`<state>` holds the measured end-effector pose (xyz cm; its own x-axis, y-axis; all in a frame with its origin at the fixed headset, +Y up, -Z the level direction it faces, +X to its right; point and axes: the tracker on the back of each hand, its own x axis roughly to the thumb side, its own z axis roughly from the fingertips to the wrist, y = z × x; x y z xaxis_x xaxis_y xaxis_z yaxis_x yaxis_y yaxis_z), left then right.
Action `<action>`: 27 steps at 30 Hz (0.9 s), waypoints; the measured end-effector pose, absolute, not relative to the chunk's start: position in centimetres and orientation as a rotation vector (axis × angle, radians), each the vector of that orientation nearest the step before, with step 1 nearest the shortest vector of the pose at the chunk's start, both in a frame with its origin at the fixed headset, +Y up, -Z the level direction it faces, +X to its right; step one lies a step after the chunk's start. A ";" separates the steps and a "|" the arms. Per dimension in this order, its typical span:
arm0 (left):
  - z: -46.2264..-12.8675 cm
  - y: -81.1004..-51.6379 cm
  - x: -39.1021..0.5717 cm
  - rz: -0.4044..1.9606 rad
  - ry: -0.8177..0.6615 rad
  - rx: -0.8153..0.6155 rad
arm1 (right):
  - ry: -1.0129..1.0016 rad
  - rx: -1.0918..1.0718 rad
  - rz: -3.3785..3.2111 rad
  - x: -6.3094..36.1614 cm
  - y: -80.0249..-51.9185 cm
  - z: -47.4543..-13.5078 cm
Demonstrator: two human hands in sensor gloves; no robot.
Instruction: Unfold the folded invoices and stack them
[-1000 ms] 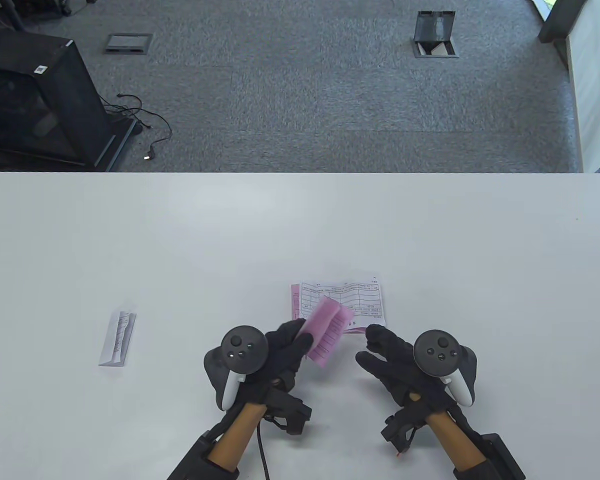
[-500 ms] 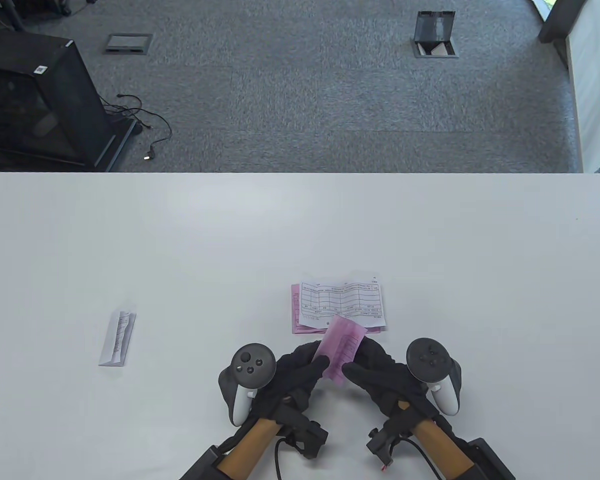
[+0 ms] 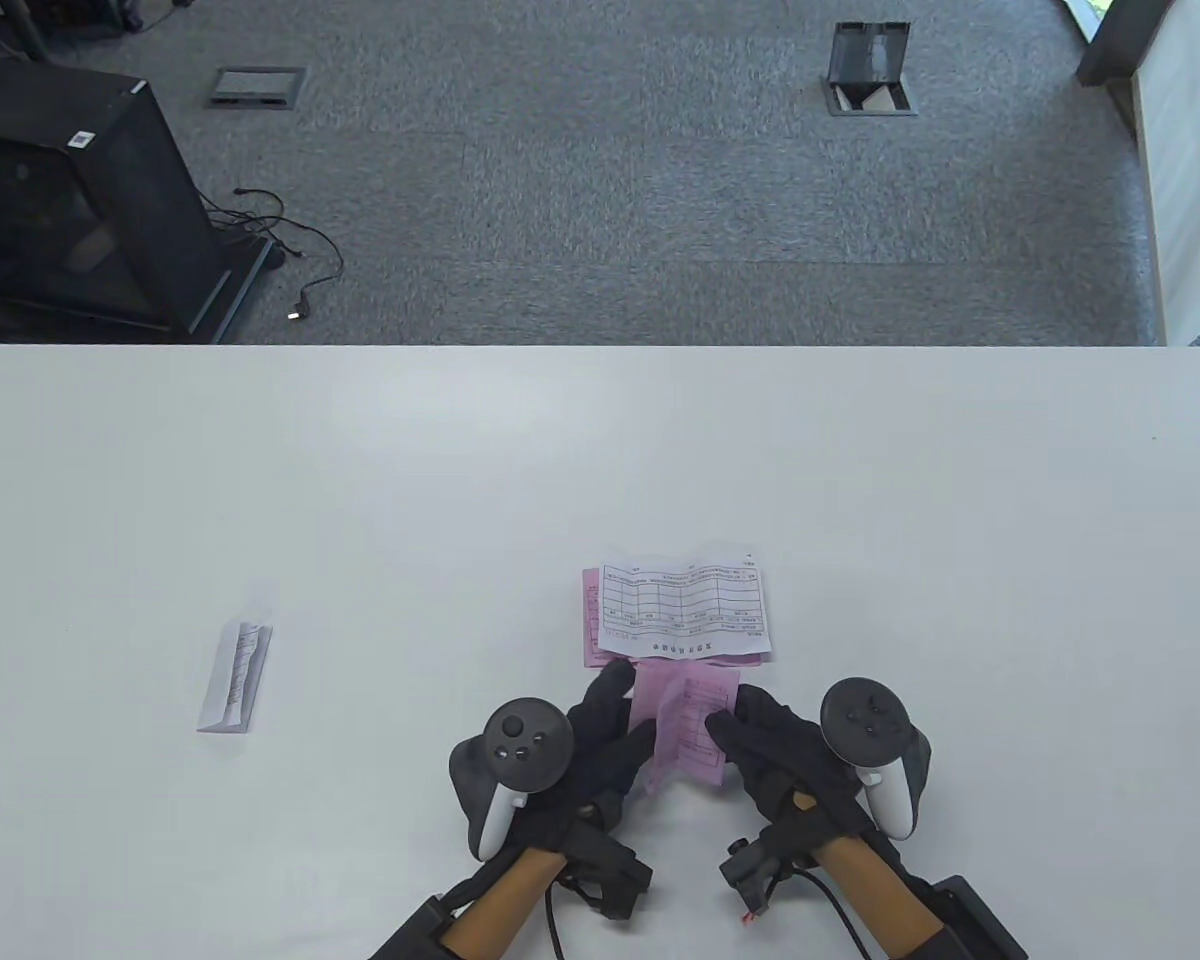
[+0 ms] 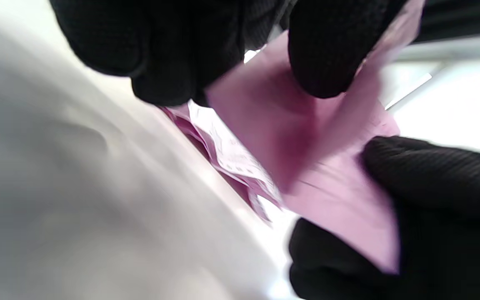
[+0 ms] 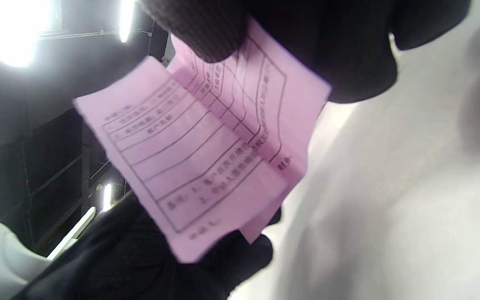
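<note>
Both the left hand (image 3: 600,740) and the right hand (image 3: 760,745) pinch a half-opened pink invoice (image 3: 688,725). At its twelve o'clock lies the stack (image 3: 682,605) of opened sheets; a folded white invoice (image 3: 234,677) waits at nine o'clock.

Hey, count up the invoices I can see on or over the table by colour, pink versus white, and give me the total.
Pink: 2, the pink invoice held by both hands and a pink sheet at the bottom of the stack.
White: 2, the unfolded white invoice on top of the stack and the folded white invoice on the left.
Total: 4, though more sheets could be hidden in the stack.
</note>
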<state>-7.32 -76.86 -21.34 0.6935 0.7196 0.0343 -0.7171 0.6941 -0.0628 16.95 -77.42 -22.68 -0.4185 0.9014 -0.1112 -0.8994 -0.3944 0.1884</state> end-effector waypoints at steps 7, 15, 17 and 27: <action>-19.9 -74.7 -7.0 0.609 -0.145 0.198 | 0.215 0.006 2.035 16.9 -77.1 -22.5; -19.2 -74.4 -6.8 0.599 -0.259 0.204 | 0.201 0.009 2.051 16.8 -77.0 -22.5; -19.4 -74.8 -7.0 0.649 -0.259 0.156 | 0.196 0.020 2.059 16.8 -76.9 -22.4; -20.2 -76.7 -8.0 0.918 -0.250 -0.075 | 0.168 0.065 2.103 16.5 -76.7 -22.2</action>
